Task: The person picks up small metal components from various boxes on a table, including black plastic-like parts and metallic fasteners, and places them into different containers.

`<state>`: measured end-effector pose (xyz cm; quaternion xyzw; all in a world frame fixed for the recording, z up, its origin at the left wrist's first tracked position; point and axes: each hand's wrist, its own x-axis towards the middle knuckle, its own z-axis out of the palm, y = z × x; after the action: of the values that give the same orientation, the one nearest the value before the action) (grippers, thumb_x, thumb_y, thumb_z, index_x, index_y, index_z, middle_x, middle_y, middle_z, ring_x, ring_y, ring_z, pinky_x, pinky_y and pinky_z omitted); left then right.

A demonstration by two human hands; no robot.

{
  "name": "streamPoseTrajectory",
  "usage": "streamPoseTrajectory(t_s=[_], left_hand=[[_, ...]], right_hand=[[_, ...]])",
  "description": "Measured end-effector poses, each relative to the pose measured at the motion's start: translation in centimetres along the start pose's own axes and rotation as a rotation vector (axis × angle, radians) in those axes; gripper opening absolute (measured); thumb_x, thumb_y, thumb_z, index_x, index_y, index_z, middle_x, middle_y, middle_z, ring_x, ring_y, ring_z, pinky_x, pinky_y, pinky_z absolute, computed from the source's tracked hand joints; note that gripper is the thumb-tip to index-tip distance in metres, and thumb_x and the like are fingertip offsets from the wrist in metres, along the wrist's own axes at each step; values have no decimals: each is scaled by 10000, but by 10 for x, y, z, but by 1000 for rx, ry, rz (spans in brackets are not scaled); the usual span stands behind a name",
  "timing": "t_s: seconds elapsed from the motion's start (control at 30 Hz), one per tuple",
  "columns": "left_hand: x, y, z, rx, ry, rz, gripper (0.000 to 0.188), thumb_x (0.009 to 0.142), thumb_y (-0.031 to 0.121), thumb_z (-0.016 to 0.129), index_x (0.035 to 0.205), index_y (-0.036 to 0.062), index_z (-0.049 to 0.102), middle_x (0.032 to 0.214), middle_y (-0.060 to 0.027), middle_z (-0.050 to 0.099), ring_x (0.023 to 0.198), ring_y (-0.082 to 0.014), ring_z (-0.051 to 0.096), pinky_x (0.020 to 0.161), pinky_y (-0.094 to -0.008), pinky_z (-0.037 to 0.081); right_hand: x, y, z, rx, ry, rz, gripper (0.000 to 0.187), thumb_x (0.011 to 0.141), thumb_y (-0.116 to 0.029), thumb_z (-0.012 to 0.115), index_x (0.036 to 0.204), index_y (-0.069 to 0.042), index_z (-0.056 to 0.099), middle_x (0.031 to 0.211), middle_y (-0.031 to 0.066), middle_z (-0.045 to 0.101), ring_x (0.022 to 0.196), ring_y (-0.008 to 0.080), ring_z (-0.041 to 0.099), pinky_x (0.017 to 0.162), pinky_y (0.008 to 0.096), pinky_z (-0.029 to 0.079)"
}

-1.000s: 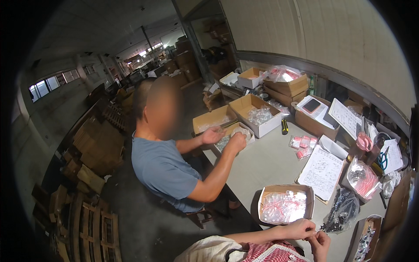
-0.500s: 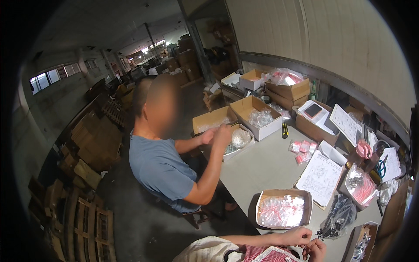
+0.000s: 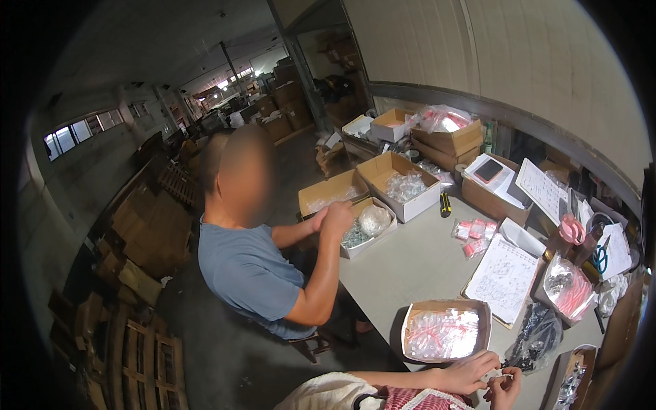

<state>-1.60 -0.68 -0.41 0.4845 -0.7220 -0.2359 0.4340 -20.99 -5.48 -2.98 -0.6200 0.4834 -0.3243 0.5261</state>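
My left hand (image 3: pixel 470 373) is at the table's near edge, fingers closed in a pinch. My right hand (image 3: pixel 504 389) is close against it, its fingers also bent and closed. Between the fingertips shows a small whitish, clear-looking piece (image 3: pixel 490 376), too small to name. Just beyond my left hand stands an open carton (image 3: pixel 404 342) of clear zip bags (image 3: pixel 447 331) with red strips. A clear bag of black parts (image 3: pixel 536 336) lies beyond my right hand. To its right is a narrow box (image 3: pixel 557 383) of shiny metal parts.
Across the corner a seated co-worker (image 3: pixel 253 273) works with both hands (image 3: pixel 331 217) over a white box (image 3: pixel 369 244) of small parts. Papers (image 3: pixel 502 280), a yellow-black cutter (image 3: pixel 445 204), red-edged packets (image 3: pixel 475 232) and pink-handled scissors (image 3: pixel 572 229) lie about the table (image 3: pixel 389 266).
My hands have moved slightly right and closer together, and a small whitish piece now shows between them. The co-worker's hands have shifted slightly left and down in the picture.
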Motion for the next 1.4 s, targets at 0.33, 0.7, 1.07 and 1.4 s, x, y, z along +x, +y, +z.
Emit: streamPoseTrajectory(t_s=[0.33, 0.7, 1.07, 1.4], left_hand=[[0, -7, 3, -122, -90, -99, 358, 843, 260, 722, 1072, 3, 625, 996, -152, 643, 949, -318, 638, 827, -393, 508], [5, 16, -11, -420, -240, -432, 290, 860, 252, 739, 1016, 14, 684, 894, -85, 705, 799, -137, 668, 728, -294, 544], [-2, 14, 13, -174, -169, -78, 458, 747, 176, 758, 1159, 37, 612, 1183, -147, 612, 1141, -295, 578, 1001, -393, 446], [-7, 0, 65, 112, -139, -361, 304, 740, 239, 760, 700, 26, 547, 663, -137, 586, 634, -335, 593, 574, -434, 444]], right_hand=[[-12, -36, -3, 259, -70, 64, 135, 935, -68, 631, 1059, -37, 589, 742, 5, 558, 581, 82, 484, 519, 225, 414], [-24, -58, -4, -296, 10, -411, 294, 660, -193, 810, 773, -48, 581, 917, 92, 560, 975, 283, 491, 895, 394, 392], [-39, -57, -20, -512, 64, -484, 128, 730, -130, 704, 838, -63, 696, 1075, 106, 671, 1339, 368, 438, 1167, 567, 129], [-23, -18, -44, -346, -119, -500, 181, 808, -116, 661, 980, -58, 674, 972, 93, 665, 1018, 276, 609, 983, 440, 416]])
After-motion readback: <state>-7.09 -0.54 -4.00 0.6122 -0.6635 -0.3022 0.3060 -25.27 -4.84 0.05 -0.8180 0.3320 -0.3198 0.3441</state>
